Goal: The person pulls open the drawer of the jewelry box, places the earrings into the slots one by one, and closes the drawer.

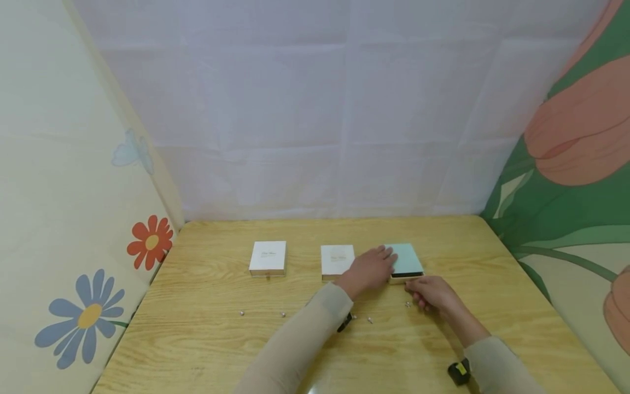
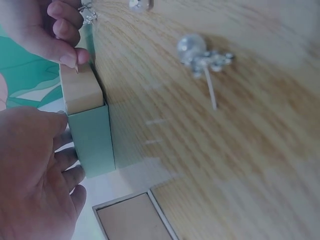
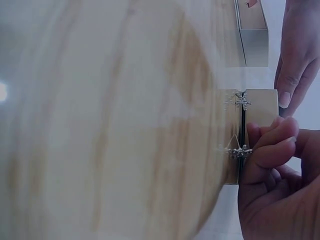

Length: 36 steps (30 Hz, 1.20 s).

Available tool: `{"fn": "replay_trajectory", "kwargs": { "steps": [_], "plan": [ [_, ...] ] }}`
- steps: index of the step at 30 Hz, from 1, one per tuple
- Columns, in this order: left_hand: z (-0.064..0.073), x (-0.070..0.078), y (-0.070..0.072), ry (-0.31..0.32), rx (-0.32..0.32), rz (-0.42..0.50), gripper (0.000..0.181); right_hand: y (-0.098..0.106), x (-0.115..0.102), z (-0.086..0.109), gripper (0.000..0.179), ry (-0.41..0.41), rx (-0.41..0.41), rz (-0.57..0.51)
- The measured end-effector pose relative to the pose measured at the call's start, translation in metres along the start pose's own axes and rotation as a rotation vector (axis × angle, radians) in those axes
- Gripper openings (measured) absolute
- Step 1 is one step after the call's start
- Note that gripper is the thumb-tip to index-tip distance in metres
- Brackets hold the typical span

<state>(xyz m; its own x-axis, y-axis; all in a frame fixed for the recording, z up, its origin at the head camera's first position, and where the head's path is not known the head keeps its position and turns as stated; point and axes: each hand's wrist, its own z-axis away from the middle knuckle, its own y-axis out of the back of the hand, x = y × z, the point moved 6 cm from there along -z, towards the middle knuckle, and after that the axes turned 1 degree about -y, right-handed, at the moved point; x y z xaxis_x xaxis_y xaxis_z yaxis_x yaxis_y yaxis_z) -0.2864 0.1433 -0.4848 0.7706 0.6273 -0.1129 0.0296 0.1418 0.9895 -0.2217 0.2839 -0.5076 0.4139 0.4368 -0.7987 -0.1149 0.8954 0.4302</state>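
A mint-green drawer box [image 1: 404,258] lies at the right of the table, its cream drawer [image 2: 82,92] slid partly out toward me. A dark gap shows between lid and drawer front. My right hand [image 1: 433,293] pinches the small pull tab [image 2: 77,69] on the drawer front between thumb and fingertips. With its fingers extended, my left hand [image 1: 370,269] rests against the left part of the green box. Just in front of the box lies a pair of silver earrings [image 1: 408,304]. A pearl earring [image 2: 192,49] with an upright post sits on the wood near my left wrist.
Two white boxes with printed lids stand left of the green one: the middle box [image 1: 337,257], partly behind my left hand, and the far-left box [image 1: 268,255]. More small earrings [image 1: 283,314] are spread along the wooden table [image 1: 206,339]. White cloth [image 1: 295,109] hangs behind.
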Motion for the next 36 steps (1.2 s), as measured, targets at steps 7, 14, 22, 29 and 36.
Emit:
{"fn": "replay_trajectory", "kwargs": {
  "steps": [7, 14, 22, 29, 36],
  "plan": [
    [0.0017, 0.0008, 0.001, -0.006, 0.009, -0.013, 0.051, -0.0005, 0.0021, 0.0006, 0.026, 0.006, 0.003, 0.004],
    [-0.0001, 0.0005, -0.0031, 0.01, 0.001, -0.002, 0.052, -0.0005, 0.0016, 0.0027, 0.027, 0.032, 0.002, 0.015],
    [0.001, 0.0007, -0.0015, 0.013, 0.002, 0.007, 0.051, -0.0004, 0.0029, 0.0051, 0.028, 0.018, 0.003, 0.029],
    [0.0004, 0.0008, -0.0033, 0.008, 0.013, -0.027, 0.052, 0.0005, 0.0031, 0.0069, 0.028, 0.029, 0.007, 0.033],
    [0.0006, 0.0003, -0.0019, 0.005, 0.017, -0.043, 0.052, 0.0027, 0.0018, 0.0088, 0.029, 0.027, 0.026, 0.043]
  ]
}}
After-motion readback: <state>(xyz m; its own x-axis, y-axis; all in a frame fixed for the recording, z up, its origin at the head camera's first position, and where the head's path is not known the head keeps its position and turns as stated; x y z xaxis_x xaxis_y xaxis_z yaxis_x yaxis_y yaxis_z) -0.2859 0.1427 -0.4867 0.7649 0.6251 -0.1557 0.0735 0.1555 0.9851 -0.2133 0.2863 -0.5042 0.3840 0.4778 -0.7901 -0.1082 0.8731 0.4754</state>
